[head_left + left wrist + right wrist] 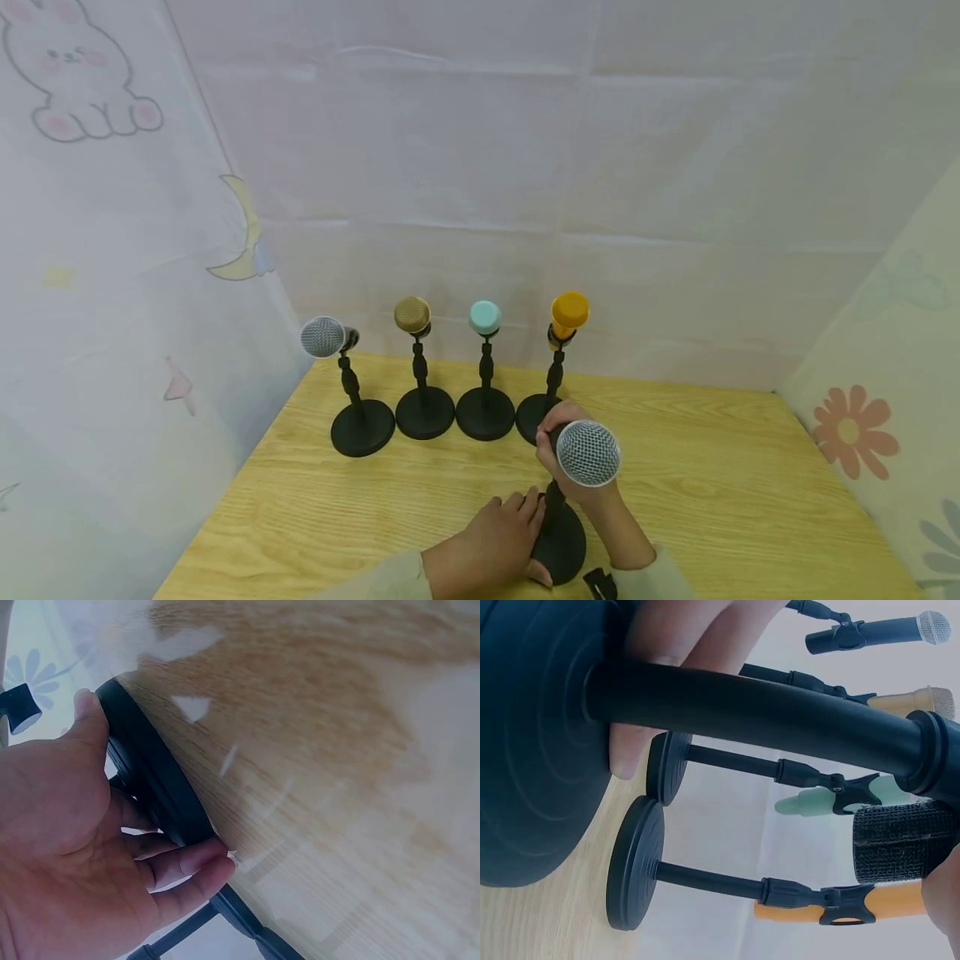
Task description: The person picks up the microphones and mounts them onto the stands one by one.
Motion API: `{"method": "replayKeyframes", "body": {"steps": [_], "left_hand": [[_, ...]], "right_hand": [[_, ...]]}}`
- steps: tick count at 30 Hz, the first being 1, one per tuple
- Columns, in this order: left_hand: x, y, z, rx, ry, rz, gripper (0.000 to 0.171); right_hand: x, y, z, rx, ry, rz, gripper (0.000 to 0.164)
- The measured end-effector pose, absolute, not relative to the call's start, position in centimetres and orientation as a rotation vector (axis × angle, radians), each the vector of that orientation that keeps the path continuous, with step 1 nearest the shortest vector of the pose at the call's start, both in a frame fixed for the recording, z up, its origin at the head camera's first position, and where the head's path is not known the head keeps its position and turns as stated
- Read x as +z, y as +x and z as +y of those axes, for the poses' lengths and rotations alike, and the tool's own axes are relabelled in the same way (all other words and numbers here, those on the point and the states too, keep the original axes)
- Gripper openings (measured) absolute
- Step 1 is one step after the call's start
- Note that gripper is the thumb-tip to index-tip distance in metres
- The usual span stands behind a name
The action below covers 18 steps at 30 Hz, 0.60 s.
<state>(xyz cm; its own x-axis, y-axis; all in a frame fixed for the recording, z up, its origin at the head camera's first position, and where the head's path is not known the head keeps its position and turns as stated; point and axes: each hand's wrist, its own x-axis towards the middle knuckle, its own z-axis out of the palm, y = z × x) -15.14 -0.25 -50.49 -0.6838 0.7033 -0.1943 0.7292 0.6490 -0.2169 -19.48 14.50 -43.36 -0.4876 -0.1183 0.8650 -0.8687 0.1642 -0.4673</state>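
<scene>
Near the front of the table, a microphone with a silver mesh head (588, 454) is on a black desk stand (562, 550). My right hand (547, 457) curls its fingers around the microphone's dark body, just behind the mesh head. Low at the stand's round base, my left hand (501, 533) grips the rim, thumb on the near side and fingers on the far side. The left wrist view shows that hand (75, 832) with the base (161, 772) between thumb and fingers. In the right wrist view, the stand's pole (757, 712) crosses the picture, with left-hand fingers (697, 634) beside the base.
Several other microphones stand in a row behind: a silver-headed one (323, 337), a gold one (412, 315), a mint-green one (485, 317) and an orange one (571, 310). The wooden table (712, 475) meets printed cloth (480, 167) at the back and sides.
</scene>
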Motion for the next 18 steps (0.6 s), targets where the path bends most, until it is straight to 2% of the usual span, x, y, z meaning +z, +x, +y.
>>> {"method": "replayKeyframes", "body": {"steps": [4, 7, 11, 14, 18], "left_hand": [[-50.5, -15.1, -0.3, -0.417, 1.206, 2.765, 0.094], [-50.7, -15.0, -0.3, -0.420, 1.207, 2.763, 0.094], [-50.7, -15.0, -0.2, -0.406, 1.208, 2.757, 0.095], [-50.6, -15.1, -0.1, -0.385, 1.203, 2.744, 0.095], [-50.7, -15.4, -0.3, -0.339, 1.177, 2.732, 0.097]], "right_hand": [[-43.4, -19.5, 14.5, 1.335, 0.914, -1.745, 0.011], [-43.2, -19.5, 14.5, 1.312, 0.921, -1.745, 0.022], [-42.6, -19.0, 14.6, 1.315, 0.941, -1.788, 0.015], [-42.2, -18.6, 14.8, 1.308, 0.926, -1.833, 0.033], [-42.0, -18.1, 15.1, 1.291, 0.873, -1.940, 0.037]]}}
